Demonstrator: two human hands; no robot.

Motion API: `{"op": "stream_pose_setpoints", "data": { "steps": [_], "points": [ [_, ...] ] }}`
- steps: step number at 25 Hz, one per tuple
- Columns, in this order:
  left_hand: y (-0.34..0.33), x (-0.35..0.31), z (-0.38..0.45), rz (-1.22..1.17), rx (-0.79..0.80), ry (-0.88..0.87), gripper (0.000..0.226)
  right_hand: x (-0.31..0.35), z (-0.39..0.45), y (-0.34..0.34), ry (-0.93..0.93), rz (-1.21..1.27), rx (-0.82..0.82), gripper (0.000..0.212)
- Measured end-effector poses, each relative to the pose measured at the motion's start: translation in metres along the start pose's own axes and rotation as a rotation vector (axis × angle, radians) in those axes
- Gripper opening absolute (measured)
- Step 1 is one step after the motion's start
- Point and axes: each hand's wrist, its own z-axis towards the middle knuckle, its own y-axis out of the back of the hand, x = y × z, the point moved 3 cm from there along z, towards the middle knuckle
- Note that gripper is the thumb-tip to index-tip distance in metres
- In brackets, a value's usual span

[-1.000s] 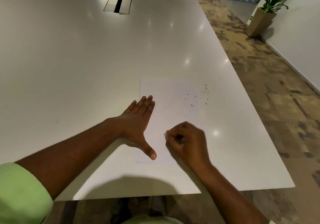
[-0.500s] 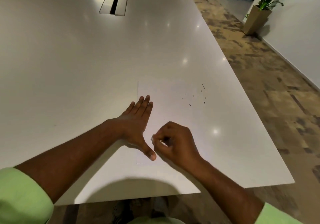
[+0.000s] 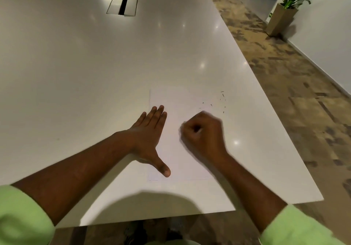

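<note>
Near the front edge of the desk (image 3: 95, 74), found a white sheet of paper (image 3: 174, 150) lying flat, pressed at its left side by the left hand (image 3: 148, 134), fingers straight. Saw the right hand (image 3: 203, 132) curled over the sheet's middle, blurred; could not tell of anything gripped inside. Noted dark flecks (image 3: 222, 100) by the far right corner.

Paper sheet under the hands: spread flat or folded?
Spread flat. The sheet lies flush on the table, edges straight, no crease visible; the left hand presses it with straight fingers.
</note>
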Motion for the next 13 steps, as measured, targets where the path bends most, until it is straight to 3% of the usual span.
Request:
{"op": "stream_pose_setpoints", "data": {
  "steps": [2, 3, 6, 9, 11, 13],
  "points": [
    [0.000, 0.000, 0.001, -0.009, 0.010, -0.005, 0.177, 0.018, -0.036, -0.016, 0.138, 0.051, 0.206, 0.019],
    [-0.001, 0.000, 0.001, -0.006, 0.006, -0.006, 0.177, 0.013, -0.034, -0.016, 0.163, 0.037, 0.220, 0.017],
    [0.000, -0.001, 0.000, 0.001, 0.003, -0.004, 0.178, -0.033, 0.025, 0.001, -0.038, -0.125, -0.012, 0.019],
    [-0.001, 0.000, 0.000, 0.001, -0.002, -0.001, 0.178, -0.053, 0.061, 0.019, -0.178, -0.218, -0.133, 0.019],
    [0.000, 0.000, 0.000, -0.004, -0.002, -0.004, 0.178, -0.032, 0.043, 0.011, -0.142, -0.189, -0.139, 0.022],
    [0.001, 0.000, 0.000, -0.007, 0.000, -0.004, 0.178, -0.002, 0.005, -0.010, -0.015, -0.086, 0.017, 0.024]
  ]
}}
